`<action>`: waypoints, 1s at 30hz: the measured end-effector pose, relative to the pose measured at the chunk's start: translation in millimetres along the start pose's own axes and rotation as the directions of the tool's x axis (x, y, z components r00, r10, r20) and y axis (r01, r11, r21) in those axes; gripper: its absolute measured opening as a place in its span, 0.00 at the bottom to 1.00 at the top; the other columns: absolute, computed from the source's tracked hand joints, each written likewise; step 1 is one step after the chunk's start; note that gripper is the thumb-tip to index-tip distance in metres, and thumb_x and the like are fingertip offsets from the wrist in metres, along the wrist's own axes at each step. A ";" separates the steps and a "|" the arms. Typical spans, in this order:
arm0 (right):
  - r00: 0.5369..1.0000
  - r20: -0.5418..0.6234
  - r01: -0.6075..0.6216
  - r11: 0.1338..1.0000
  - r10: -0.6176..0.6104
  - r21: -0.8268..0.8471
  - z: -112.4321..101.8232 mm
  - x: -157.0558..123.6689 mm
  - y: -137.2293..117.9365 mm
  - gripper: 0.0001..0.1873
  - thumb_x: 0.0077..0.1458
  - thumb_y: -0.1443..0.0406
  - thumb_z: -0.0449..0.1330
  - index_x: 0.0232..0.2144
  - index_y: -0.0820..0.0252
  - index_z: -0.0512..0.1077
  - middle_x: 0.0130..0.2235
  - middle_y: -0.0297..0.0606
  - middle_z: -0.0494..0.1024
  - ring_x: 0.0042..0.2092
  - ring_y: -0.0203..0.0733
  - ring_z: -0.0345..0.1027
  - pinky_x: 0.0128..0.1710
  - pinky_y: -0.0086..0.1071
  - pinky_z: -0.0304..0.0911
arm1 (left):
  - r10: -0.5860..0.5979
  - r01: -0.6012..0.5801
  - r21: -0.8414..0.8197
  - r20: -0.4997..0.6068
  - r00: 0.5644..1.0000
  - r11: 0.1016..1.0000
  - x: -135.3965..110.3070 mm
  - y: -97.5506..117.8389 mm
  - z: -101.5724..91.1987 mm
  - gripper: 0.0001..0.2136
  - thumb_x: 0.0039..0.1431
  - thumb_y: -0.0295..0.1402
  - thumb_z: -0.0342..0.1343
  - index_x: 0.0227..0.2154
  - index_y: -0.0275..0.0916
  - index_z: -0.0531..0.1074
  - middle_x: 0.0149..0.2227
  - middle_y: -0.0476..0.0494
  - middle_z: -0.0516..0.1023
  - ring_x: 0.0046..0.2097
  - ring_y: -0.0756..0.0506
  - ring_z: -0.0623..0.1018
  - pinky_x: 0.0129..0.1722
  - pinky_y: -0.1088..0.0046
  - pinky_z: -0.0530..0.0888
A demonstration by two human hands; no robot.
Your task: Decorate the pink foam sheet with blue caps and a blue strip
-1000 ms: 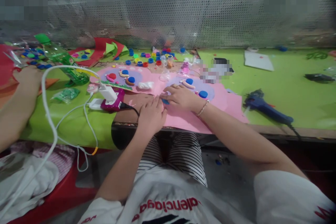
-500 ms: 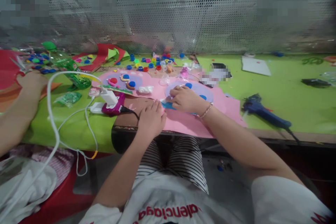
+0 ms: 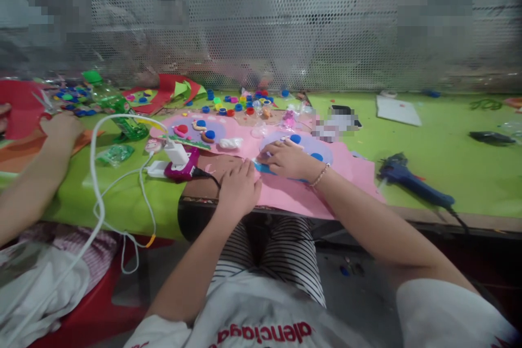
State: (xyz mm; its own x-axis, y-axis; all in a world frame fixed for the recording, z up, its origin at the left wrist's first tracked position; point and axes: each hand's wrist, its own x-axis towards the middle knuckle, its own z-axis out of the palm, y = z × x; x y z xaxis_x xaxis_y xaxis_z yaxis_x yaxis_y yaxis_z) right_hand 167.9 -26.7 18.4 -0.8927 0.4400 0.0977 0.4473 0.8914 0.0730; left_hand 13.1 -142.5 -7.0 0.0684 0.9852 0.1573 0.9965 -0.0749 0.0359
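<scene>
the left hand (image 3: 240,191) lies flat, fingers together, on the pink sheet (image 3: 285,197) at the table edge. the right hand (image 3: 290,160) curls its fingers over a blue piece (image 3: 263,168) on the sheet, beside the lilac disc (image 3: 315,144); pinch or press cannot be told. a glue gun (image 3: 411,185) lies well to the right.

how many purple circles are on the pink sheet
2: one lilac circle at the left end of the pink sheet, by the white charger; the other partly under the right hand, which may hide more.
</scene>
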 end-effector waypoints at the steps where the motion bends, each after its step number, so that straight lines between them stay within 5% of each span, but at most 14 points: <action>1: 1.000 0.000 -0.011 1.000 0.011 -0.009 -1.7 -0.7 -0.3 0.21 0.61 0.64 0.46 0.48 0.56 0.75 0.49 0.44 0.72 0.46 0.49 0.62 0.45 0.42 0.48 | 0.001 -0.001 -0.006 -0.001 1.000 1.000 0.0 -0.2 0.2 0.25 0.65 0.37 0.42 0.61 0.30 0.59 0.64 0.36 0.61 0.63 0.37 0.64 0.60 0.56 0.63; 16: 1.000 -0.001 -0.005 0.995 0.005 0.104 -15.3 -9.1 11.5 0.18 0.60 0.65 0.48 0.27 0.63 0.76 0.42 0.45 0.75 0.42 0.46 0.63 0.45 0.39 0.52 | 0.003 -0.003 -0.039 0.007 1.000 0.999 0.7 -2.0 3.1 0.26 0.65 0.37 0.42 0.62 0.28 0.58 0.65 0.36 0.59 0.63 0.36 0.63 0.61 0.54 0.61; 23: 0.996 -0.084 0.048 0.997 -0.042 0.064 -6.9 -6.2 8.9 0.20 0.62 0.65 0.46 0.48 0.57 0.75 0.52 0.44 0.71 0.47 0.48 0.61 0.47 0.42 0.51 | 0.004 -0.004 -0.021 -0.008 1.000 1.000 -0.4 -0.2 1.3 0.24 0.64 0.35 0.43 0.61 0.30 0.59 0.64 0.36 0.61 0.62 0.37 0.64 0.60 0.54 0.62; 30: 1.000 0.026 -0.004 1.000 0.004 0.022 -10.4 -4.9 2.4 0.19 0.60 0.65 0.48 0.45 0.54 0.77 0.42 0.43 0.73 0.43 0.47 0.61 0.45 0.41 0.51 | 0.005 -0.005 -0.011 -0.015 1.000 1.000 -0.5 -1.2 1.6 0.25 0.64 0.36 0.43 0.61 0.30 0.59 0.64 0.36 0.61 0.62 0.36 0.65 0.59 0.54 0.64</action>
State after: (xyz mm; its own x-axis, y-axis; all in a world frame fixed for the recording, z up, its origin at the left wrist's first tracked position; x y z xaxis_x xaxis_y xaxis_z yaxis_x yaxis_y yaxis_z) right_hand 173.9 -27.8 28.5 -0.8921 0.4461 0.0722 0.4500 0.8916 0.0507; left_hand 12.0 -142.6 -8.7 0.0722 0.9824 0.1720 0.9956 -0.0812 0.0459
